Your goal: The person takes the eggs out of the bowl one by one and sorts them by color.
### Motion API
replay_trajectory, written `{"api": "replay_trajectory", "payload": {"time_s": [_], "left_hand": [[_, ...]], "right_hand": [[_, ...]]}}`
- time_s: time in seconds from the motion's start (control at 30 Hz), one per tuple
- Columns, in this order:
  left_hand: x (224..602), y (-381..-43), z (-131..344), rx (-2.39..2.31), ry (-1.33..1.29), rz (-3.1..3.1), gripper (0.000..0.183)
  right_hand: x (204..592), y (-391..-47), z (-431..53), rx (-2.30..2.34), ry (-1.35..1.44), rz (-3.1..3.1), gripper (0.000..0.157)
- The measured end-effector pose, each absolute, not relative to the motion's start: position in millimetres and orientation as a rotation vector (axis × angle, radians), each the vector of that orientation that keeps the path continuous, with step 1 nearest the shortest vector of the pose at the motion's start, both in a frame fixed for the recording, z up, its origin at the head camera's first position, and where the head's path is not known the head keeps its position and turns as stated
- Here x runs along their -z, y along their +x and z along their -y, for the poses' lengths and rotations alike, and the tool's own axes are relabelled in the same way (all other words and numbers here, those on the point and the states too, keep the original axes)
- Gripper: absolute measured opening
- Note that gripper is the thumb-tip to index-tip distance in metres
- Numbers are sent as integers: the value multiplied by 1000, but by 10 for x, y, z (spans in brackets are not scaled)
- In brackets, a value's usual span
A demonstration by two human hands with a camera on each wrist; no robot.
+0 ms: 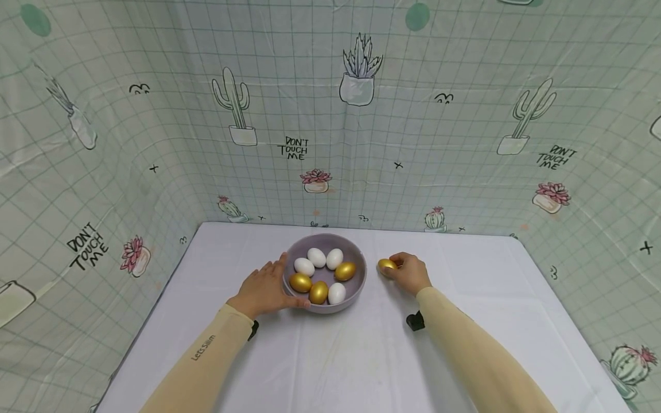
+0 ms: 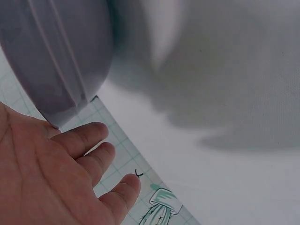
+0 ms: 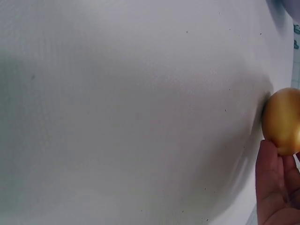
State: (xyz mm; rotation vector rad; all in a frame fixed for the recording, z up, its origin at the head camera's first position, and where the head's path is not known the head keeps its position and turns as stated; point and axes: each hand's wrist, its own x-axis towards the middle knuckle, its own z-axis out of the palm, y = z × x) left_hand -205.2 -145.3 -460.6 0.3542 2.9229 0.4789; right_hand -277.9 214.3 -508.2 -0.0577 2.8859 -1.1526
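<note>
Here we are at the round, smooth, mauve-grey bowl (image 1: pixel 356 289), and our left hand (image 1: pixel 265 287) is right up against it. Its fingers lie spread and fairly straight along the left side, thumb reaching to the near rim, touching rather than wrapping round. Inside we count four smooth white eggs (image 1: pixel 317 257) and three shiny, metallic-gold eggs (image 1: pixel 318 292), all below the rim.

Over to the right, and there's the action! Our right hand (image 1: pixel 410 272) has a lone shiny gold-coloured egg (image 1: pixel 384 264) pinched between thumb and fingers, just beside the bowl and apart from it, at the white, cloth-covered tabletop (image 1: pixel 351 361). Is it resting there or slightly raised? We can't tell.

We'd call this step the handling of that one egg outside the bowl, with the left hand likely there as a steady; whether we're picking up or setting down, one instant doesn't say. If it's a lift toward the bowl, the next move calls for a light, sure pinch on that slick curve, clearance over the rim, and a gentle lowering among the others.
</note>
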Motion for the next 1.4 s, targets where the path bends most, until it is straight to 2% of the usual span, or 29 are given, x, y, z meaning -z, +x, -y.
{"api": "replay_trajectory", "payload": {"time_s": [0.3, 0.77, 1.1, 1.4], "left_hand": [[4603, -2050, 1454, -466, 352, -2928, 135], [4610, -2058, 1459, -476, 356, -2923, 136], [4600, -2050, 1463, -485, 357, -2923, 135], [4587, -2049, 1465, -483, 343, -2911, 134]], "right_hand": [[5059, -2797, -2108, 1143, -86, -2903, 35], [5033, -2799, -2138, 1113, -9, -2870, 41], [5013, -2809, -2164, 1093, -55, -2897, 43], [4883, -2830, -2208, 1087, -42, -2912, 51]]}}
